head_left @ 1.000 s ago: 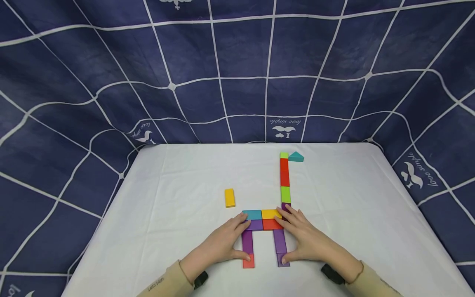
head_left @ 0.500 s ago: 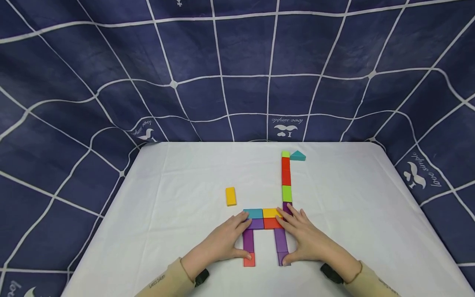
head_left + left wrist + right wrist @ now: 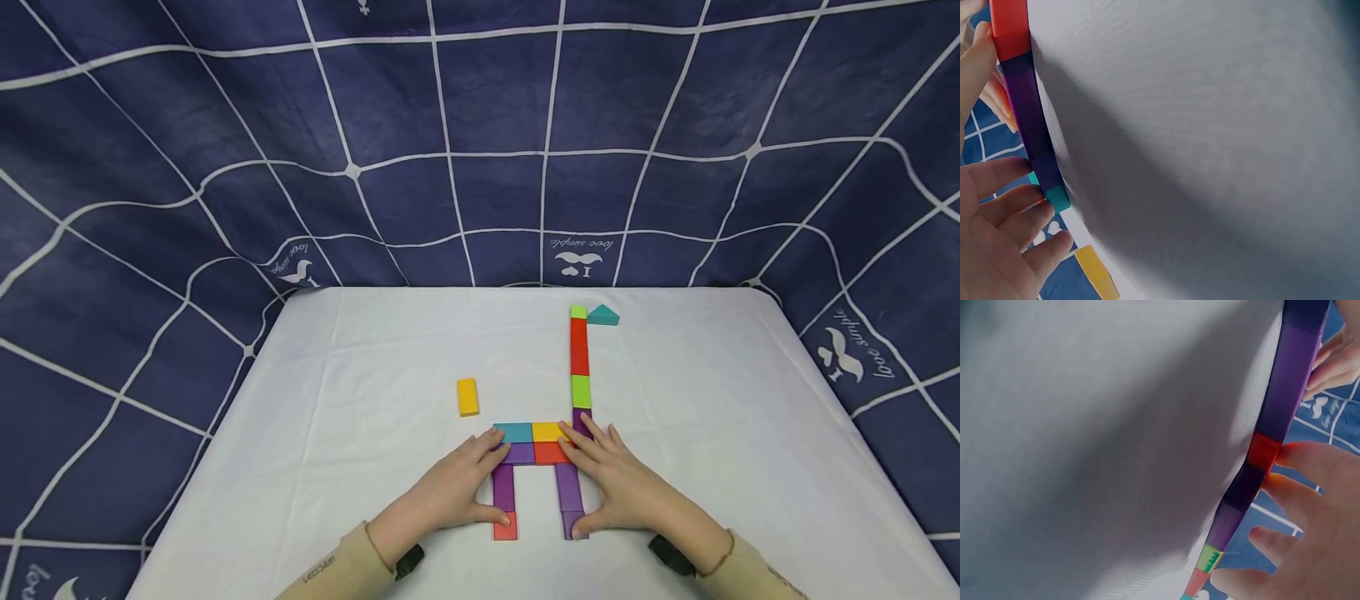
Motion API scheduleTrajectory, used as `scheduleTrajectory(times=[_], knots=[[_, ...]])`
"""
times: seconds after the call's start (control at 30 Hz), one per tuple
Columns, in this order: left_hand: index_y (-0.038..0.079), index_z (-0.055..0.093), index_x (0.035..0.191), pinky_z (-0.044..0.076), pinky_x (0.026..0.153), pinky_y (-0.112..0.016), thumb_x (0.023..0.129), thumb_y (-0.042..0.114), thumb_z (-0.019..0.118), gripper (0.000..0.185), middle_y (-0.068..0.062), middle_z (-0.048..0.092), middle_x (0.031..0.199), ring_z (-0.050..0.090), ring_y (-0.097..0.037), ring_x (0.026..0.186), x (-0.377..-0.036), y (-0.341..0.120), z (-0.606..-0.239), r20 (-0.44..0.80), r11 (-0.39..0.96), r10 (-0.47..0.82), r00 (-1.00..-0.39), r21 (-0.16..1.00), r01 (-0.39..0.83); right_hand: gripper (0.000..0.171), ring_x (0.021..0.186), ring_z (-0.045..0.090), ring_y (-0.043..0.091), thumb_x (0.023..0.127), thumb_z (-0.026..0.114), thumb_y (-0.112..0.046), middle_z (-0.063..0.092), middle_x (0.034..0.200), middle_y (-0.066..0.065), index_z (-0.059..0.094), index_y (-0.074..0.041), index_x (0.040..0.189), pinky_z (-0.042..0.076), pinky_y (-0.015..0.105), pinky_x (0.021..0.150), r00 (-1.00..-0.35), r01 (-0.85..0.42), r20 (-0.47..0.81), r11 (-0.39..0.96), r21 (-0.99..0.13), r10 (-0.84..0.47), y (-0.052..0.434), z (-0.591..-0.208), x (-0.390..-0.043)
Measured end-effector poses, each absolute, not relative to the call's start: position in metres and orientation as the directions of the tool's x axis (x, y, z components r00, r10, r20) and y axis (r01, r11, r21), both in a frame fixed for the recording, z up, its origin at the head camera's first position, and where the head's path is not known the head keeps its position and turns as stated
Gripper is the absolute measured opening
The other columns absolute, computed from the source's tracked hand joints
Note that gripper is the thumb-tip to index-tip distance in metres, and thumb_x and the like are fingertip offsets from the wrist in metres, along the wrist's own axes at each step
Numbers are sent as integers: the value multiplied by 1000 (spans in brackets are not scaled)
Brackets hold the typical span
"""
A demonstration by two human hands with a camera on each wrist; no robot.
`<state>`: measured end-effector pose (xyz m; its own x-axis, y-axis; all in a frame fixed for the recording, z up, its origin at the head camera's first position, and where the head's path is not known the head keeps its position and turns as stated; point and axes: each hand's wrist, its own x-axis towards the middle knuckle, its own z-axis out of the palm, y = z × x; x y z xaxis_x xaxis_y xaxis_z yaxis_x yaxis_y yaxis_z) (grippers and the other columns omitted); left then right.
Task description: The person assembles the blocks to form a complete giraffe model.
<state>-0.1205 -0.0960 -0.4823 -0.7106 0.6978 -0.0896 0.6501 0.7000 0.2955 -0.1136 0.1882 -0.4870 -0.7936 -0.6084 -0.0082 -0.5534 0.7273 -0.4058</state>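
Flat coloured blocks form a four-legged-looking outline on the white cloth in the head view. Its body has a teal block point(image 3: 516, 432), a yellow block point(image 3: 546, 432), a purple block point(image 3: 519, 453) and a red-orange block point(image 3: 551, 452). My left hand point(image 3: 453, 487) spreads its fingers along the body's left end, its thumb at the red block point(image 3: 506, 531) below the left purple leg point(image 3: 503, 487). Across from it, my right hand point(image 3: 626, 483) touches the body's right end with extended fingers, its thumb by the lower purple block point(image 3: 567, 522). Fingers partly cover the dark purple block point(image 3: 579, 419).
A column of green point(image 3: 581, 392) and red blocks point(image 3: 579, 346) runs toward the far edge. Beside its top lies a teal triangle point(image 3: 603, 316). One loose yellow block point(image 3: 468, 397) rests left of the column. A navy checked curtain point(image 3: 487, 196) surrounds the table.
Both hands and the blocks keep their places relative to each other. Only the head view has shifted slightly.
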Motion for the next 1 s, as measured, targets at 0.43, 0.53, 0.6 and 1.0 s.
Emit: scheduleTrajectory(times=[0.43, 0.53, 0.6, 1.0], knots=[[5, 39, 142, 30, 112, -40, 73, 70, 58, 97, -11, 31, 150, 26, -25, 140, -119, -96, -484, -59, 686, 710, -701, 282, 671, 113, 142, 6, 40, 55, 69, -75, 25, 154, 6, 42, -6, 140, 10, 69, 106, -792, -557, -13, 731, -393, -611, 188, -489, -112], [5, 39, 142, 30, 112, -40, 73, 70, 58, 97, -12, 31, 150, 26, -25, 140, -119, -96, -484, -56, 685, 711, -701, 277, 674, 114, 142, 6, 41, 54, 69, -75, 24, 154, 6, 42, -6, 140, 10, 69, 107, -792, -556, -17, 733, -393, -610, 188, -489, -112], [5, 39, 142, 30, 112, -40, 73, 71, 57, 97, -11, 30, 150, 26, -25, 140, -119, -96, -484, -63, 688, 710, -702, 278, 670, 114, 142, 6, 41, 54, 69, -75, 23, 155, 5, 41, -6, 141, 9, 69, 107, -794, -551, -24, 736, -393, -607, 188, -489, -112], [6, 37, 143, 29, 112, -39, 74, 72, 55, 97, -11, 28, 151, 24, -25, 141, -120, -97, -484, -80, 687, 713, -697, 276, 672, 115, 141, 9, 42, 54, 67, -76, 21, 155, 5, 41, -5, 141, 12, 70, 106, -799, -535, -42, 741, -406, -600, 188, -489, -112]])
